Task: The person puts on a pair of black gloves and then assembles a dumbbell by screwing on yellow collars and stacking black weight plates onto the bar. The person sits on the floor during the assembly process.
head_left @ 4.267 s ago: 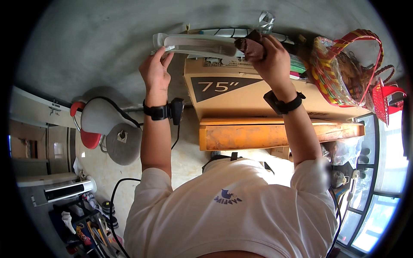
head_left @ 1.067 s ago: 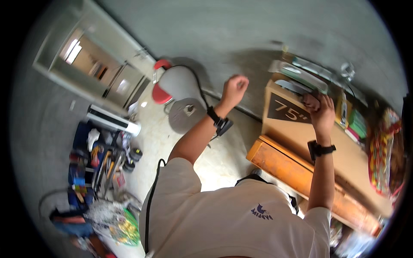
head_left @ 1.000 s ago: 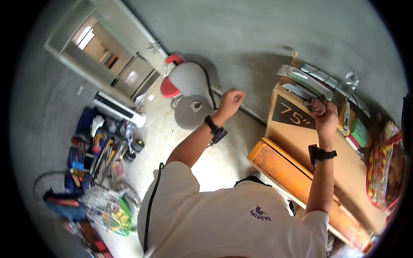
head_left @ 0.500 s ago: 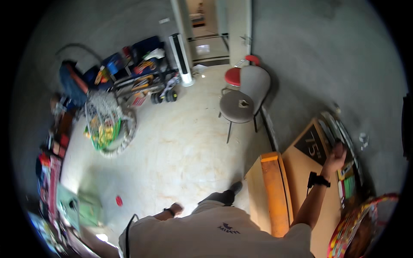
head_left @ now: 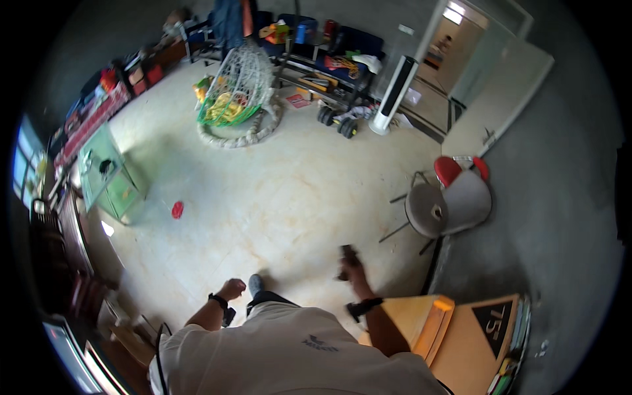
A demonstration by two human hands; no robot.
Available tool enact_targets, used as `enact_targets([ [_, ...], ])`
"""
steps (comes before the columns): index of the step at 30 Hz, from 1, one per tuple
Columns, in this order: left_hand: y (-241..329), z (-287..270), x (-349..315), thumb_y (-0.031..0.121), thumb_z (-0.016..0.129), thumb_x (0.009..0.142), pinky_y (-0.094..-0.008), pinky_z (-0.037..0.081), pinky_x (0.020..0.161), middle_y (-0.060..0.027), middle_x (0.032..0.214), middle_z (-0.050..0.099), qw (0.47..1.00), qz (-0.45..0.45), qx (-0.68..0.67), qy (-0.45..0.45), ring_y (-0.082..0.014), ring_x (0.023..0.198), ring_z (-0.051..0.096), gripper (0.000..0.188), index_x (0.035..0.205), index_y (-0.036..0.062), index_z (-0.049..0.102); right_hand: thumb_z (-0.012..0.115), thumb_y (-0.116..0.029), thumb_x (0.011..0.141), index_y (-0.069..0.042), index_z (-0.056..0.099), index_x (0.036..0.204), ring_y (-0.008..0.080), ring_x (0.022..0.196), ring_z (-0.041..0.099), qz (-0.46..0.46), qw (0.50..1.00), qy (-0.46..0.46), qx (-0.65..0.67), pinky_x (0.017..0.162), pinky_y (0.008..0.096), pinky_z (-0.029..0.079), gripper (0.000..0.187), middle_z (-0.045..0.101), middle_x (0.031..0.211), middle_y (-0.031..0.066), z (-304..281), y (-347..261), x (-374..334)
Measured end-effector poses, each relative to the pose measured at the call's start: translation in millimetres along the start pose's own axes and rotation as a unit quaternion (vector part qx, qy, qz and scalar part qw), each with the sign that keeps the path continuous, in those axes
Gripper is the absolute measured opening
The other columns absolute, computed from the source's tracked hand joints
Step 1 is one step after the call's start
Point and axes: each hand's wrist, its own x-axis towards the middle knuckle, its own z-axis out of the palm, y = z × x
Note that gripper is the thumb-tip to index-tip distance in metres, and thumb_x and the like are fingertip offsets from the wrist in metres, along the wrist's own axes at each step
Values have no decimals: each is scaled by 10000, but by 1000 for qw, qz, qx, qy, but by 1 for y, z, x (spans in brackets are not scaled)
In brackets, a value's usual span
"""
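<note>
My right hand point(head_left: 353, 271) reaches out over the floor, closed around a small dark object point(head_left: 346, 255). Motion blurs that object, and its kind does not show. My left hand point(head_left: 232, 289) hangs in front of my body with its fingers curled in, and nothing shows in it. Black bands sit on both wrists. Beneath my right forearm stands a pale wooden panel with an orange edge point(head_left: 431, 329), leaning by a large brown cardboard box point(head_left: 471, 336).
A grey chair point(head_left: 426, 209) and a red stool point(head_left: 447, 171) stand by the right wall, near an open door point(head_left: 503, 99). A white tower unit point(head_left: 393, 95), a hanging basket chair point(head_left: 247, 79) and cluttered seats line the back. At left are a green glass table point(head_left: 105, 161) and a red item point(head_left: 177, 210) on the floor.
My view has swung to the right, and I have turned away from the box. My right hand has come away from the things beside the box, with the dark object in it.
</note>
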Motion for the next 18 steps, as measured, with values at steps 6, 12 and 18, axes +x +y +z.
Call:
enact_targets([
  [6, 71, -117, 45, 296, 614, 983, -315, 547, 738, -67, 978, 711, 918, 112, -370, 89, -163, 834, 671, 311, 1121, 22, 661, 614, -241, 977, -9, 643, 1164, 83, 865, 574, 5, 943, -328, 49, 759, 263, 475, 300, 654, 965, -1, 249, -102, 36],
  [12, 140, -234, 75, 157, 611, 972, -320, 516, 837, -79, 1022, 669, 891, 15, -413, 189, -175, 978, 632, 223, 1119, -9, 632, 532, -262, 1037, -5, 629, 1202, 94, 910, 589, -76, 911, -406, -1, 825, 283, 490, 321, 674, 1015, 41, 377, -136, 121],
  [18, 113, -294, 129, 141, 686, 926, -307, 483, 863, -63, 980, 684, 862, -2, -425, 276, -127, 935, 597, 190, 1027, -12, 638, 487, -251, 1057, 13, 619, 1183, 98, 924, 593, -96, 910, -386, -114, 839, 294, 493, 321, 676, 1009, 37, 436, -145, 200],
])
